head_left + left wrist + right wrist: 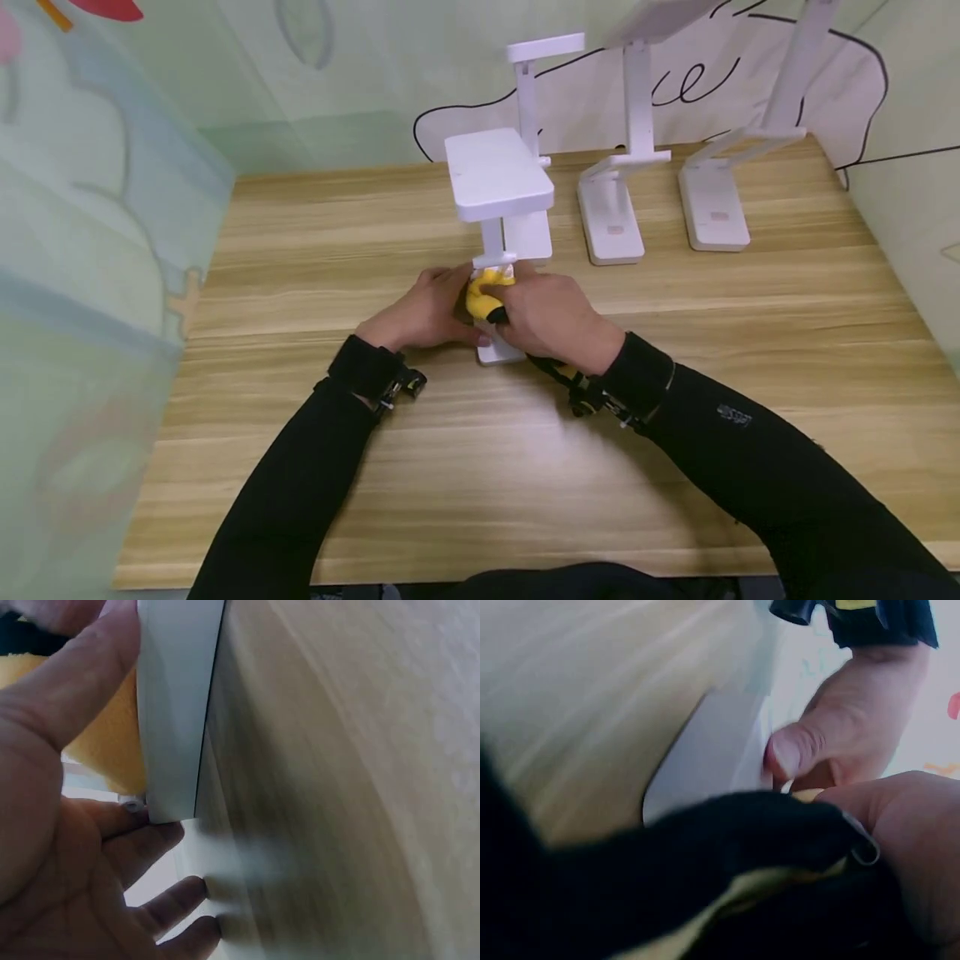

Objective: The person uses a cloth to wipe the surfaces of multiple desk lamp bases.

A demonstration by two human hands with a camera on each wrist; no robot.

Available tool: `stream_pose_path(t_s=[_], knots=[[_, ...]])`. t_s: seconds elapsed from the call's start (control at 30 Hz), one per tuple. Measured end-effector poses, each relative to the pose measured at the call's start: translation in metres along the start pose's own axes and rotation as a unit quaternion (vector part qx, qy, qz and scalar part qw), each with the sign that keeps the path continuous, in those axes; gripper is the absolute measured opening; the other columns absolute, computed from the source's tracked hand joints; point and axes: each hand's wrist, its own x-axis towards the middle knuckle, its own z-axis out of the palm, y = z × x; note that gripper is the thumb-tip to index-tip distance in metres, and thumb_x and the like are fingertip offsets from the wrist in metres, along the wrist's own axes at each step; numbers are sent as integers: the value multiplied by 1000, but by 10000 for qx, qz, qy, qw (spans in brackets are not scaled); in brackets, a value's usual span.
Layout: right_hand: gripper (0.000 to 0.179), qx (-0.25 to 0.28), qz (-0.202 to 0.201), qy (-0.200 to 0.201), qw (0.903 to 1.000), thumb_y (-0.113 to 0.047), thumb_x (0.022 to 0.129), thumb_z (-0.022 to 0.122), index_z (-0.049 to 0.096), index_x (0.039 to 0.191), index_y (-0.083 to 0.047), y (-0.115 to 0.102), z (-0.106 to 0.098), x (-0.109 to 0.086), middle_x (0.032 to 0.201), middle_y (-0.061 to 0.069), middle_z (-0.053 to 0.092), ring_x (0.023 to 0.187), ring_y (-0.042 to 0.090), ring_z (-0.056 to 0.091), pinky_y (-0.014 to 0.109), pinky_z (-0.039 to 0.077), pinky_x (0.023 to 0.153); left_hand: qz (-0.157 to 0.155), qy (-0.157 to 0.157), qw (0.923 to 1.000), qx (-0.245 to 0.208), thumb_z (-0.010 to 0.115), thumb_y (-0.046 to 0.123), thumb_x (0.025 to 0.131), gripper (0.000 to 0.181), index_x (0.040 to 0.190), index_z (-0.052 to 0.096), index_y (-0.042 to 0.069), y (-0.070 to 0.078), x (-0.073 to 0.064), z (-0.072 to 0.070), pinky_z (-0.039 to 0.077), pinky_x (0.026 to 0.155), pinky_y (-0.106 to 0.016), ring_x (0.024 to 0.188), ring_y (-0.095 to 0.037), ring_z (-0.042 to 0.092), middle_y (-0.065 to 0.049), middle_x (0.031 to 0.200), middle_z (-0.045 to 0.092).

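In the head view a white folding phone stand (498,353) stands at mid-table, its top plate (498,173) raised. My left hand (433,307) holds the base from the left; in the left wrist view the thumb lies along the base's edge (174,705) and the fingers touch its far end. A yellow plush toy (482,302) with black parts sits over the base, against the upright. My right hand (558,318) grips this toy from the right. A small metal ring (867,850) shows beside its black part in the right wrist view, and my right fingers are largely hidden there.
Behind stand other white stands: one partly hidden (531,237) just behind the held one, another (613,225) to its right, and a third (716,212) farther right. Printed walls (315,100) border the wooden table (337,492) at the back and sides.
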Motion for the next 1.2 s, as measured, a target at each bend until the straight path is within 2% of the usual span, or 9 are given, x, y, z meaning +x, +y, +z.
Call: stream_pose_path(t_s=[0.2,0.43,0.5,0.67,0.73,0.83,0.93,1.07,1.2], knots=[[54,206,271,-582,9977,-32,94,74,66,146,-19,12,-6,-2,103,17,65,74,25,62,39,51,54,-98,-43,9999,9,81,57,88,105,169,26,18,-8,-1,-3,22,129,-53,160,-40,17,-9,169,39],[43,1459,131,-882,9853,-34,96,72,71,129,-7,8,-3,3,111,14,69,98,27,64,46,56,81,-173,-86,9993,-328,84,55,86,103,166,33,15,0,6,-5,15,132,-48,160,-41,16,-11,166,44],[36,1342,195,-944,9863,-32,95,71,73,122,-8,7,-3,3,109,13,68,95,27,64,46,56,76,-242,-84,9989,-391,86,53,85,103,165,35,14,1,8,-4,14,132,-48,160,-40,17,-10,166,44],[32,434,356,-943,9940,-27,91,70,77,120,-15,10,-12,-3,99,10,63,84,25,62,42,54,61,-378,64,9991,-181,85,54,85,104,165,34,11,5,8,-1,20,131,-50,159,-41,22,-13,166,43],[31,154,454,-1059,9932,-25,90,70,77,120,-18,10,-18,-8,93,8,60,80,24,60,41,52,56,-353,102,9993,-44,85,57,85,105,165,34,11,9,8,1,20,131,-52,159,-43,22,-13,166,43],[21,-85,567,-1220,9909,-24,89,70,78,107,-16,3,-25,-14,88,7,58,73,24,59,40,50,52,-283,149,9994,117,84,61,83,106,164,36,13,12,11,6,17,130,-56,159,-47,20,-12,166,44],[24,5,520,-917,9944,-31,91,73,76,109,-14,-6,-24,-16,92,9,64,78,27,65,43,54,53,-251,217,9992,213,85,61,81,105,162,39,13,14,14,9,15,129,-59,158,-49,20,-11,164,47],[51,400,543,-446,9967,-46,95,74,71,135,-15,-8,-9,-13,106,14,68,92,28,68,46,57,60,-295,290,9987,298,85,60,81,102,160,41,14,14,13,11,13,129,-61,158,-49,21,-10,163,49],[50,472,821,-737,9928,-47,97,70,72,133,-13,1,-4,-12,101,13,63,82,26,65,45,54,57,-449,347,9982,205,83,66,81,103,162,39,19,14,8,12,12,128,-64,160,-46,19,-7,165,47]])
